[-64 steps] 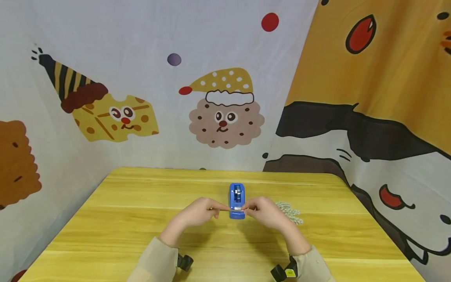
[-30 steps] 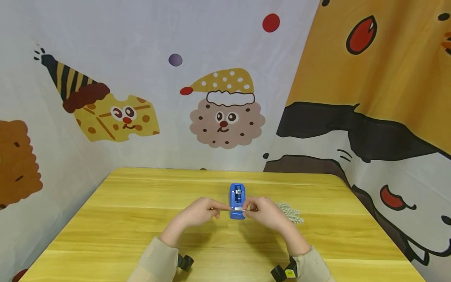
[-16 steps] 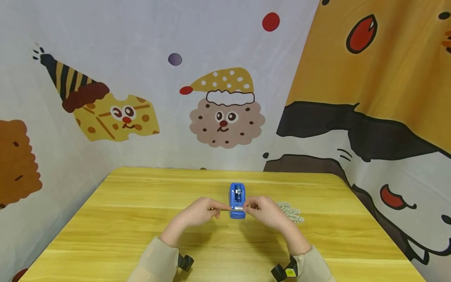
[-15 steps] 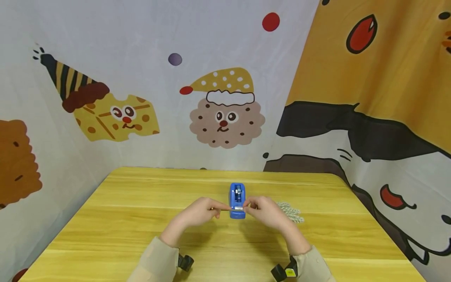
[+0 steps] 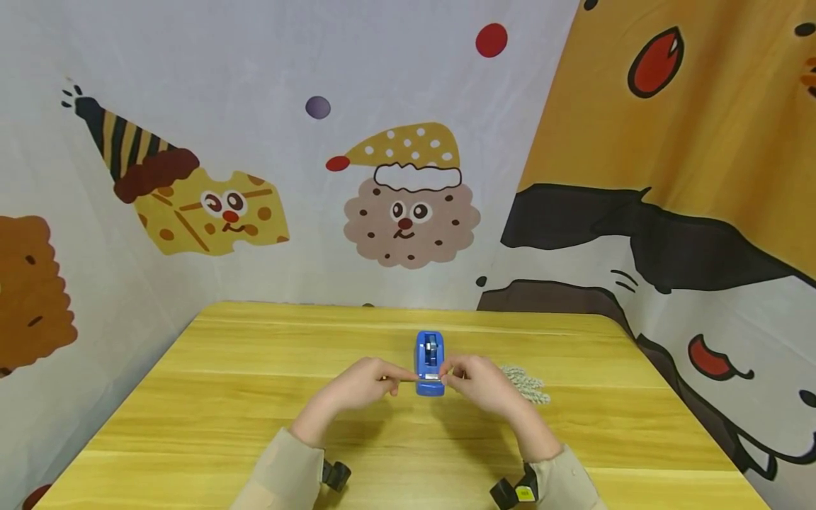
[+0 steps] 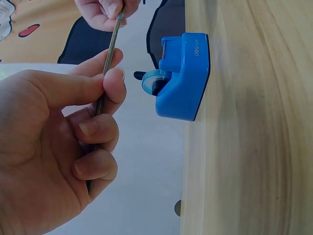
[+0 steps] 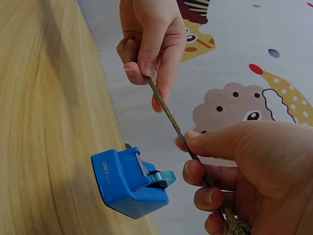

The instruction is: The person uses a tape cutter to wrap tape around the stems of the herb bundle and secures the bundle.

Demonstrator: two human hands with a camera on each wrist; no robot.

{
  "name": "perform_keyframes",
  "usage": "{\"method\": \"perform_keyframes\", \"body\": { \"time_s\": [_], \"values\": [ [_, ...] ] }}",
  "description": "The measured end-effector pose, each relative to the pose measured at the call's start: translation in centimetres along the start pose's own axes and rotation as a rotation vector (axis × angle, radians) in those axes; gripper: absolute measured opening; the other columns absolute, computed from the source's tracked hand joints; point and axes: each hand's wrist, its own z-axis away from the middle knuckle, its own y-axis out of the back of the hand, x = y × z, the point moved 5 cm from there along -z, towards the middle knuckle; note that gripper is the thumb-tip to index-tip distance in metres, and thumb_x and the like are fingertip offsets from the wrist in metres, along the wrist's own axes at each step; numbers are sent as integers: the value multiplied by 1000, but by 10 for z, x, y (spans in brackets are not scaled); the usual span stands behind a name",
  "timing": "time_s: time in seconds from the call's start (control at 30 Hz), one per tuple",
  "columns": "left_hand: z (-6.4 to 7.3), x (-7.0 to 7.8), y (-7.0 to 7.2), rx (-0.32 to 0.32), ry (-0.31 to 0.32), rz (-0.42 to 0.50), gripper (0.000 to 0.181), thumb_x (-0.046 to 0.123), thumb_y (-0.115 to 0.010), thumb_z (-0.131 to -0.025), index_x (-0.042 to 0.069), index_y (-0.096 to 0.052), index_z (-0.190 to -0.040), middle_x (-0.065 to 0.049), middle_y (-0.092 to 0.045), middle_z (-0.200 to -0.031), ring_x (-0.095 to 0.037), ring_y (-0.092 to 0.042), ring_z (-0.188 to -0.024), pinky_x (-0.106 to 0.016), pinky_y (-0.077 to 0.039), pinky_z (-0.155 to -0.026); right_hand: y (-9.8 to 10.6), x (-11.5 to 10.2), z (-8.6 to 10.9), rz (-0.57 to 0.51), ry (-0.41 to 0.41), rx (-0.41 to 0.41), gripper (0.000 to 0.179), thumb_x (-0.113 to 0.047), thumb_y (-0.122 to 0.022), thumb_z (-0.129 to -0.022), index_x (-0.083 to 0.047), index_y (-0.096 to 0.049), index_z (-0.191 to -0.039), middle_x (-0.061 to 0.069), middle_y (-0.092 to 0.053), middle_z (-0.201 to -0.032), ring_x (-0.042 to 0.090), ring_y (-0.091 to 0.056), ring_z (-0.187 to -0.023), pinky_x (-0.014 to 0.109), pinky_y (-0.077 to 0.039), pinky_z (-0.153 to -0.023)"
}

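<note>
Both hands hold a thin bunch of dried wheat-like stalks (image 7: 167, 111) level above the table. My left hand (image 5: 367, 383) pinches the stem end between thumb and index finger, its other fingers curled along the stems in the left wrist view. My right hand (image 5: 479, 383) pinches the stalks further along with thumb and fingertips. A pale, shiny patch by the right thumb looks like clear tape. Pale green seed heads (image 5: 525, 384) stick out past the right hand. Behind the stems stands a blue tape dispenser (image 5: 430, 354) with a roll of clear tape (image 6: 155, 82) in it.
The wooden table (image 5: 255, 347) has a light yellow grain. A cartoon-printed cloth (image 5: 255, 71) hangs behind it and along its sides. Black wrist cameras sit at both sleeves.
My right fingertips have shifted slightly on the stalks, lifting a little and coming back. The left hand and the tape dispenser stay where they were.
</note>
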Motion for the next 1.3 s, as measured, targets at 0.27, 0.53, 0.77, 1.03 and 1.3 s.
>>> {"method": "perform_keyframes", "body": {
  "time_s": [0.27, 0.53, 0.77, 1.03, 1.3],
  "values": [
    [-1, -1, -1, -5, 0, 5, 40, -4, -49, -94, 15, -68, -124, -10, -66, -82, -7, -27, -44, -18, -26, -42, -1, -1, -1, 16, -13, -13, 15, -16, -61, -96, -7, -73, -93, -1, -58, -68, 9, -42, -57, 24, -37, -49],
    [-1, 1, -2, 0, 8, 11, 41, -4, -48, -94, 15, -68, -124, -9, -66, -82, -6, -27, -44, -18, -26, -42, 0, 0, 2, 20, -18, -20, 14, -16, -60, -96, -9, -72, -95, -5, -52, -65, 9, -41, -56, 24, -37, -48],
    [0, 2, 0, 26, -2, 16, 42, -5, -49, -93, 15, -68, -125, -8, -69, -90, -5, -28, -43, -17, -27, -41, 0, -2, 0, 17, -10, -17, 12, -17, -63, -94, -12, -72, -99, -1, -58, -71, 11, -46, -58, 27, -41, -49],
    [0, 5, -1, 40, -18, 2, 36, 0, -50, -96, 14, -68, -124, -6, -70, -90, -5, -30, -43, -17, -28, -41, 5, -1, 3, 81, -14, 6, 8, -14, -66, -91, -12, -73, -92, -8, -55, -68, 9, -45, -58, 25, -39, -49],
    [2, 5, -2, 11, -86, -79, 27, 3, -59, -94, 7, -70, -118, -7, -72, -106, -4, -40, -50, -19, -34, -46, 7, 5, 12, 141, 48, 22, 6, -14, -67, -90, -14, -73, -88, -13, -59, -72, 6, -50, -62, 25, -44, -54]
  ]
}}
